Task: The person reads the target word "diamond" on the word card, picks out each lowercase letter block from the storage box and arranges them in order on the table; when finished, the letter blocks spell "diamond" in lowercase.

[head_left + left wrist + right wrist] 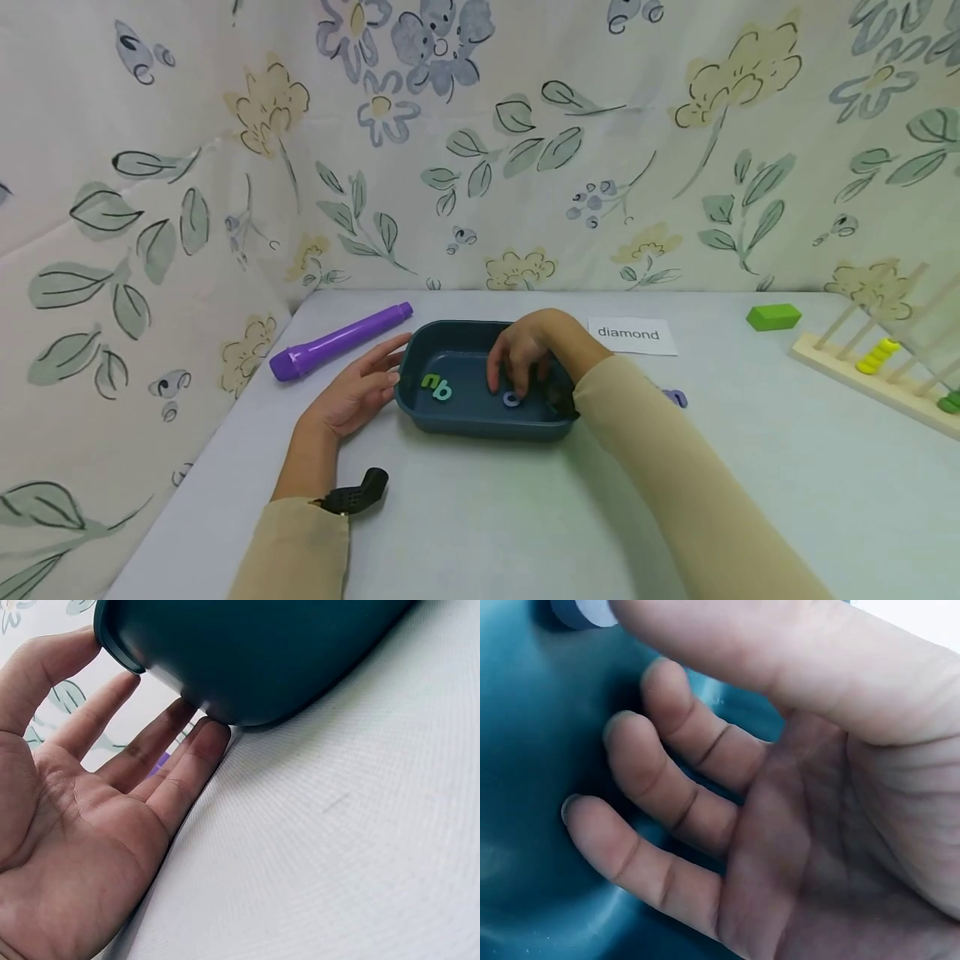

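Note:
A dark blue-teal tray [468, 427] stands on the table. My left hand [352, 398] is at its left end, fingers spread and fairly straight; in the left wrist view the fingertips touch the tray's outer wall [247, 660]. Inside the tray at left lie a green letter n [431, 381] and a light teal letter b [442, 390]. My right hand [528, 350] reaches down into the tray with loosely bent fingers. Its thumb tip is right at a small lavender-blue round letter [512, 400] on the tray floor. In the right wrist view the thumb partly covers that letter [585, 611].
Behind the tray lies a white card [633, 336] reading "diamond". A purple letter [677, 397] sits right of the tray, partly behind the right sleeve. A purple tube-shaped toy [341, 342] lies back left. A green block [773, 317] and a wooden bead rack [885, 379] are at right.

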The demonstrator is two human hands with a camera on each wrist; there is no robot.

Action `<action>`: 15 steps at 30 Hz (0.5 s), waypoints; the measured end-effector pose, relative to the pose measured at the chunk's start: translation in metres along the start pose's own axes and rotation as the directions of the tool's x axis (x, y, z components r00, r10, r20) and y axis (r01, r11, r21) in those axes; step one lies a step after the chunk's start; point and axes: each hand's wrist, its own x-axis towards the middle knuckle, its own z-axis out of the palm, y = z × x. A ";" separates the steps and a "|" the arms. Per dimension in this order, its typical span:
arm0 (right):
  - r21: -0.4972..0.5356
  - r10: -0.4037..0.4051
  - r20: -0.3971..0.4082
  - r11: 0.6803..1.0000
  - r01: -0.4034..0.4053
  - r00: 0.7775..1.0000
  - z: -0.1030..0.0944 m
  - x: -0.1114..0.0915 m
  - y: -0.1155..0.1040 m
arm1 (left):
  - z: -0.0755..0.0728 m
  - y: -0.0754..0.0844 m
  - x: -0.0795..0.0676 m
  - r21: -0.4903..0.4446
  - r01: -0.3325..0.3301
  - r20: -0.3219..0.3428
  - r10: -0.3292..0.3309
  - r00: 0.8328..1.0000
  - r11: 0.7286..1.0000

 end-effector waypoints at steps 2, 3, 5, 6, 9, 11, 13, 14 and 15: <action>-0.012 -0.003 0.011 1.000 0.003 1.000 0.000 0.002 -0.001 | 0.000 0.001 0.000 0.003 -0.004 -0.003 0.004 1.000 1.000; -0.016 -0.006 0.017 1.000 0.006 1.000 0.001 0.003 -0.001 | 0.000 0.001 0.000 0.004 -0.004 -0.004 0.004 1.000 1.000; -0.022 -0.007 0.028 1.000 0.007 1.000 0.002 0.006 -0.001 | 0.000 0.000 0.000 0.005 -0.001 -0.003 0.001 1.000 1.000; -0.027 -0.006 0.031 1.000 0.006 1.000 0.002 0.007 0.000 | 0.000 0.000 0.000 0.008 0.001 -0.004 -0.001 1.000 1.000; -0.036 -0.002 0.034 0.999 0.003 0.999 0.004 0.009 0.000 | 0.000 -0.001 0.000 0.008 0.005 -0.006 -0.005 1.000 1.000; -0.046 0.006 0.028 0.999 -0.005 1.000 0.005 0.010 -0.001 | 0.000 -0.001 0.000 0.007 0.007 -0.007 -0.006 1.000 1.000; -0.053 0.013 0.017 0.999 -0.012 1.000 0.006 0.010 -0.003 | 0.000 -0.001 0.000 0.003 0.005 -0.006 -0.005 1.000 1.000; -0.057 0.016 0.011 0.998 -0.015 1.000 0.006 0.009 -0.004 | -0.001 -0.001 0.000 0.002 0.005 -0.006 -0.005 1.000 1.000; -0.060 0.018 0.004 0.998 -0.018 1.000 0.007 0.009 -0.005 | -0.001 0.000 0.000 0.001 0.004 -0.005 -0.004 1.000 1.000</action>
